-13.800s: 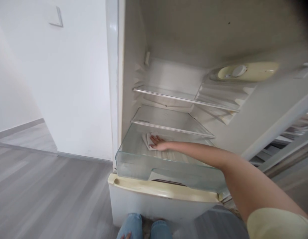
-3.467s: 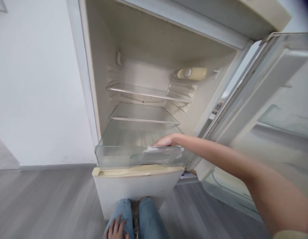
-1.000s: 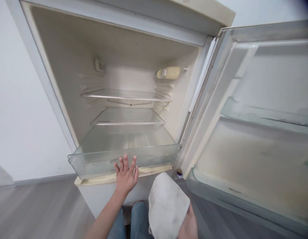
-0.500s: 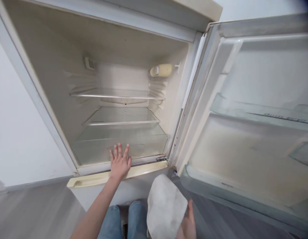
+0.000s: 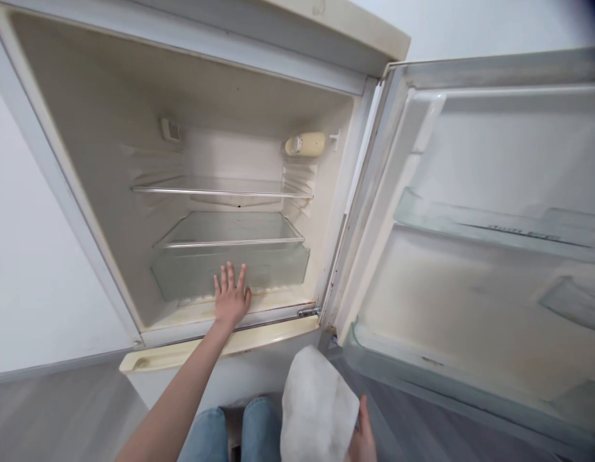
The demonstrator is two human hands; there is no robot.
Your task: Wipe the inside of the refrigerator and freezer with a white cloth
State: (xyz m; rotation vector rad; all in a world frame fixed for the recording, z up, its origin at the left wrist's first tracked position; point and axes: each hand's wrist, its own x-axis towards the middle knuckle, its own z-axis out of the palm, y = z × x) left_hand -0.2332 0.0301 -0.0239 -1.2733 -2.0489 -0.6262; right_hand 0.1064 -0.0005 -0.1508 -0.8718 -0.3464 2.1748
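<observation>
My left hand [image 5: 231, 300], fingers spread, rests against the front of a clear drawer [image 5: 273, 268] at the bottom of the open refrigerator [image 5: 336, 199]. The drawer sits back in the compartment, below two glass shelves. Low at the centre right, my right hand [image 5: 362, 436] holds a white cloth [image 5: 317, 407]. The cloth hides most of that hand's fingers; the thumb side shows at its right edge.
The refrigerator door [image 5: 470, 289] stands wide open on the right, with clear door bins [image 5: 494, 224]. Below the compartment is a cream ledge [image 5: 273, 333] on a lower white panel. My jeans-covered knees [image 5: 261, 423] are close beneath it. Grey floor [image 5: 76, 404] lies to the left.
The clear drawer has slid inward, pushed by my left hand, baring the compartment floor in front of it. My right hand still holds the cloth. The whole view has shifted slightly.
</observation>
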